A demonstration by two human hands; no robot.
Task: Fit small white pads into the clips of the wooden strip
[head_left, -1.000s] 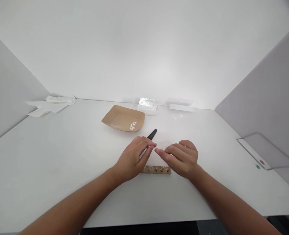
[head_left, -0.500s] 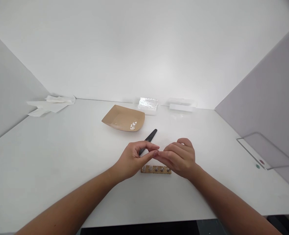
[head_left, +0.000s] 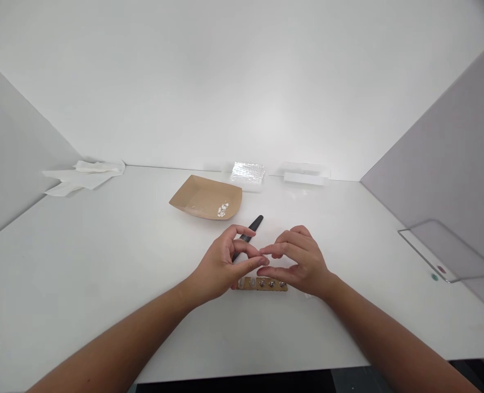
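And here your left hand (head_left: 217, 268) pinches almost closed, whatever that grip has too small to tell, your right hand (head_left: 305, 263) stands thumb-and-finger apart, the brown strip (head_left: 257, 287) just below on the worktop (head_left: 82, 273), presumably for short reaches.

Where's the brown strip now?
In the head view, the brown strip lies slightly right, below centre, close to the left hand and right hand, lower in frame than the black tool.

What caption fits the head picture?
Bare left hand and bare right hand close together near a narrow, brown, cardboard-like strip.
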